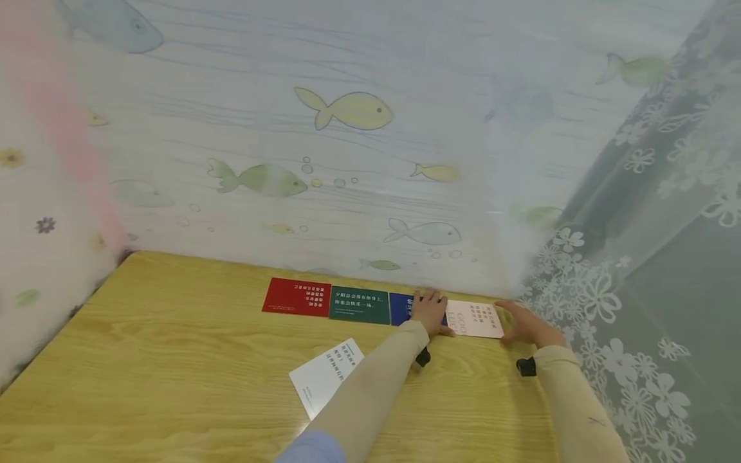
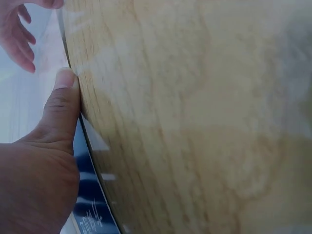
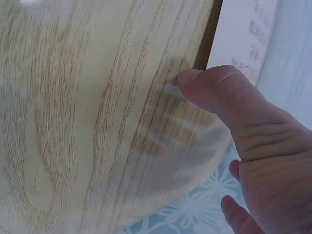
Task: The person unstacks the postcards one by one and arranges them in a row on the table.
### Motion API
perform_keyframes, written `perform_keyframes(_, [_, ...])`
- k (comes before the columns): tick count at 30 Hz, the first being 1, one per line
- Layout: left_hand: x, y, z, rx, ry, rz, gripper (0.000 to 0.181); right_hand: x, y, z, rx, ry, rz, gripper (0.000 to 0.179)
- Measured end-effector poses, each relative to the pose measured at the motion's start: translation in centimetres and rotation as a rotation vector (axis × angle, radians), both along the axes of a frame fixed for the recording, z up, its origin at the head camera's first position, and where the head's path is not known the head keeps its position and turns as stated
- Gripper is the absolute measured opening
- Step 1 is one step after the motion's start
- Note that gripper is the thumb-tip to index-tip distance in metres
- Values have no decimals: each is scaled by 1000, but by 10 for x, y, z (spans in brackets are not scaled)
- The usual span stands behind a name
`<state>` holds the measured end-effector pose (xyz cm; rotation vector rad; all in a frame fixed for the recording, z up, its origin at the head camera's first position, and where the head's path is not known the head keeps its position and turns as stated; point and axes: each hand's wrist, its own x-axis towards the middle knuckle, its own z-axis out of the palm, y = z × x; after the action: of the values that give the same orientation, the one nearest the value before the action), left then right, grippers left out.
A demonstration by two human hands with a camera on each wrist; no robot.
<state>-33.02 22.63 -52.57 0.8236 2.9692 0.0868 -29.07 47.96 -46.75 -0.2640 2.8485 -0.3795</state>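
Note:
My left hand (image 1: 429,314) rests over the blue card (image 1: 401,308) and the left end of the pale pink card (image 1: 476,319). In the left wrist view its thumb lies extended along the cards' near edge, partly covering the blue card (image 2: 90,180). At the pink card's right end is my right hand (image 1: 529,325), its fingers spread about the corners. The right wrist view has its thumb (image 3: 214,87) touching the pink card's (image 3: 239,39) end, the other fingers partly hidden. A green card (image 1: 360,305) and a red card (image 1: 298,297) continue the row leftward.
A white card (image 1: 325,376) lies at an angle nearer me, partly under my left forearm in view. The wooden table (image 1: 173,347) meets a fish-print curtain (image 1: 347,161) along its back. Sheer flowered fabric (image 1: 625,360) hangs at the right edge.

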Motion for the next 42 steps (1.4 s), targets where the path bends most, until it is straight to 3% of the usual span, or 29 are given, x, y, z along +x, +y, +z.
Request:
perform_keyframes(6, [7,-10,1,27,48,-42,97,9,-14,5,21,46,13,94])
perform_keyframes(14, [24,-35,9,90,90,-164,84,32,-40,3,81,164,52,77])
perform_keyframes(19, [48,-66,17,49,112,-219,79,51,-72,1,43,204,45,66])
perform_keyframes(26, [88,-117,15,-13,130,-296,69,81,-127,-4,10,211,94,61])
perform_keyframes(32, [114,-154,13,-40,111,-289,73,100,-168,-17,-31,193,144,58])
perform_keyframes(39, [128,-198,10,-17,121,-225,77,115,-209,-30,-83,203,180,59])
perform_keyframes(42, [135,-220,10,-5,127,-209,78,118,-223,-33,-130,166,216,61])
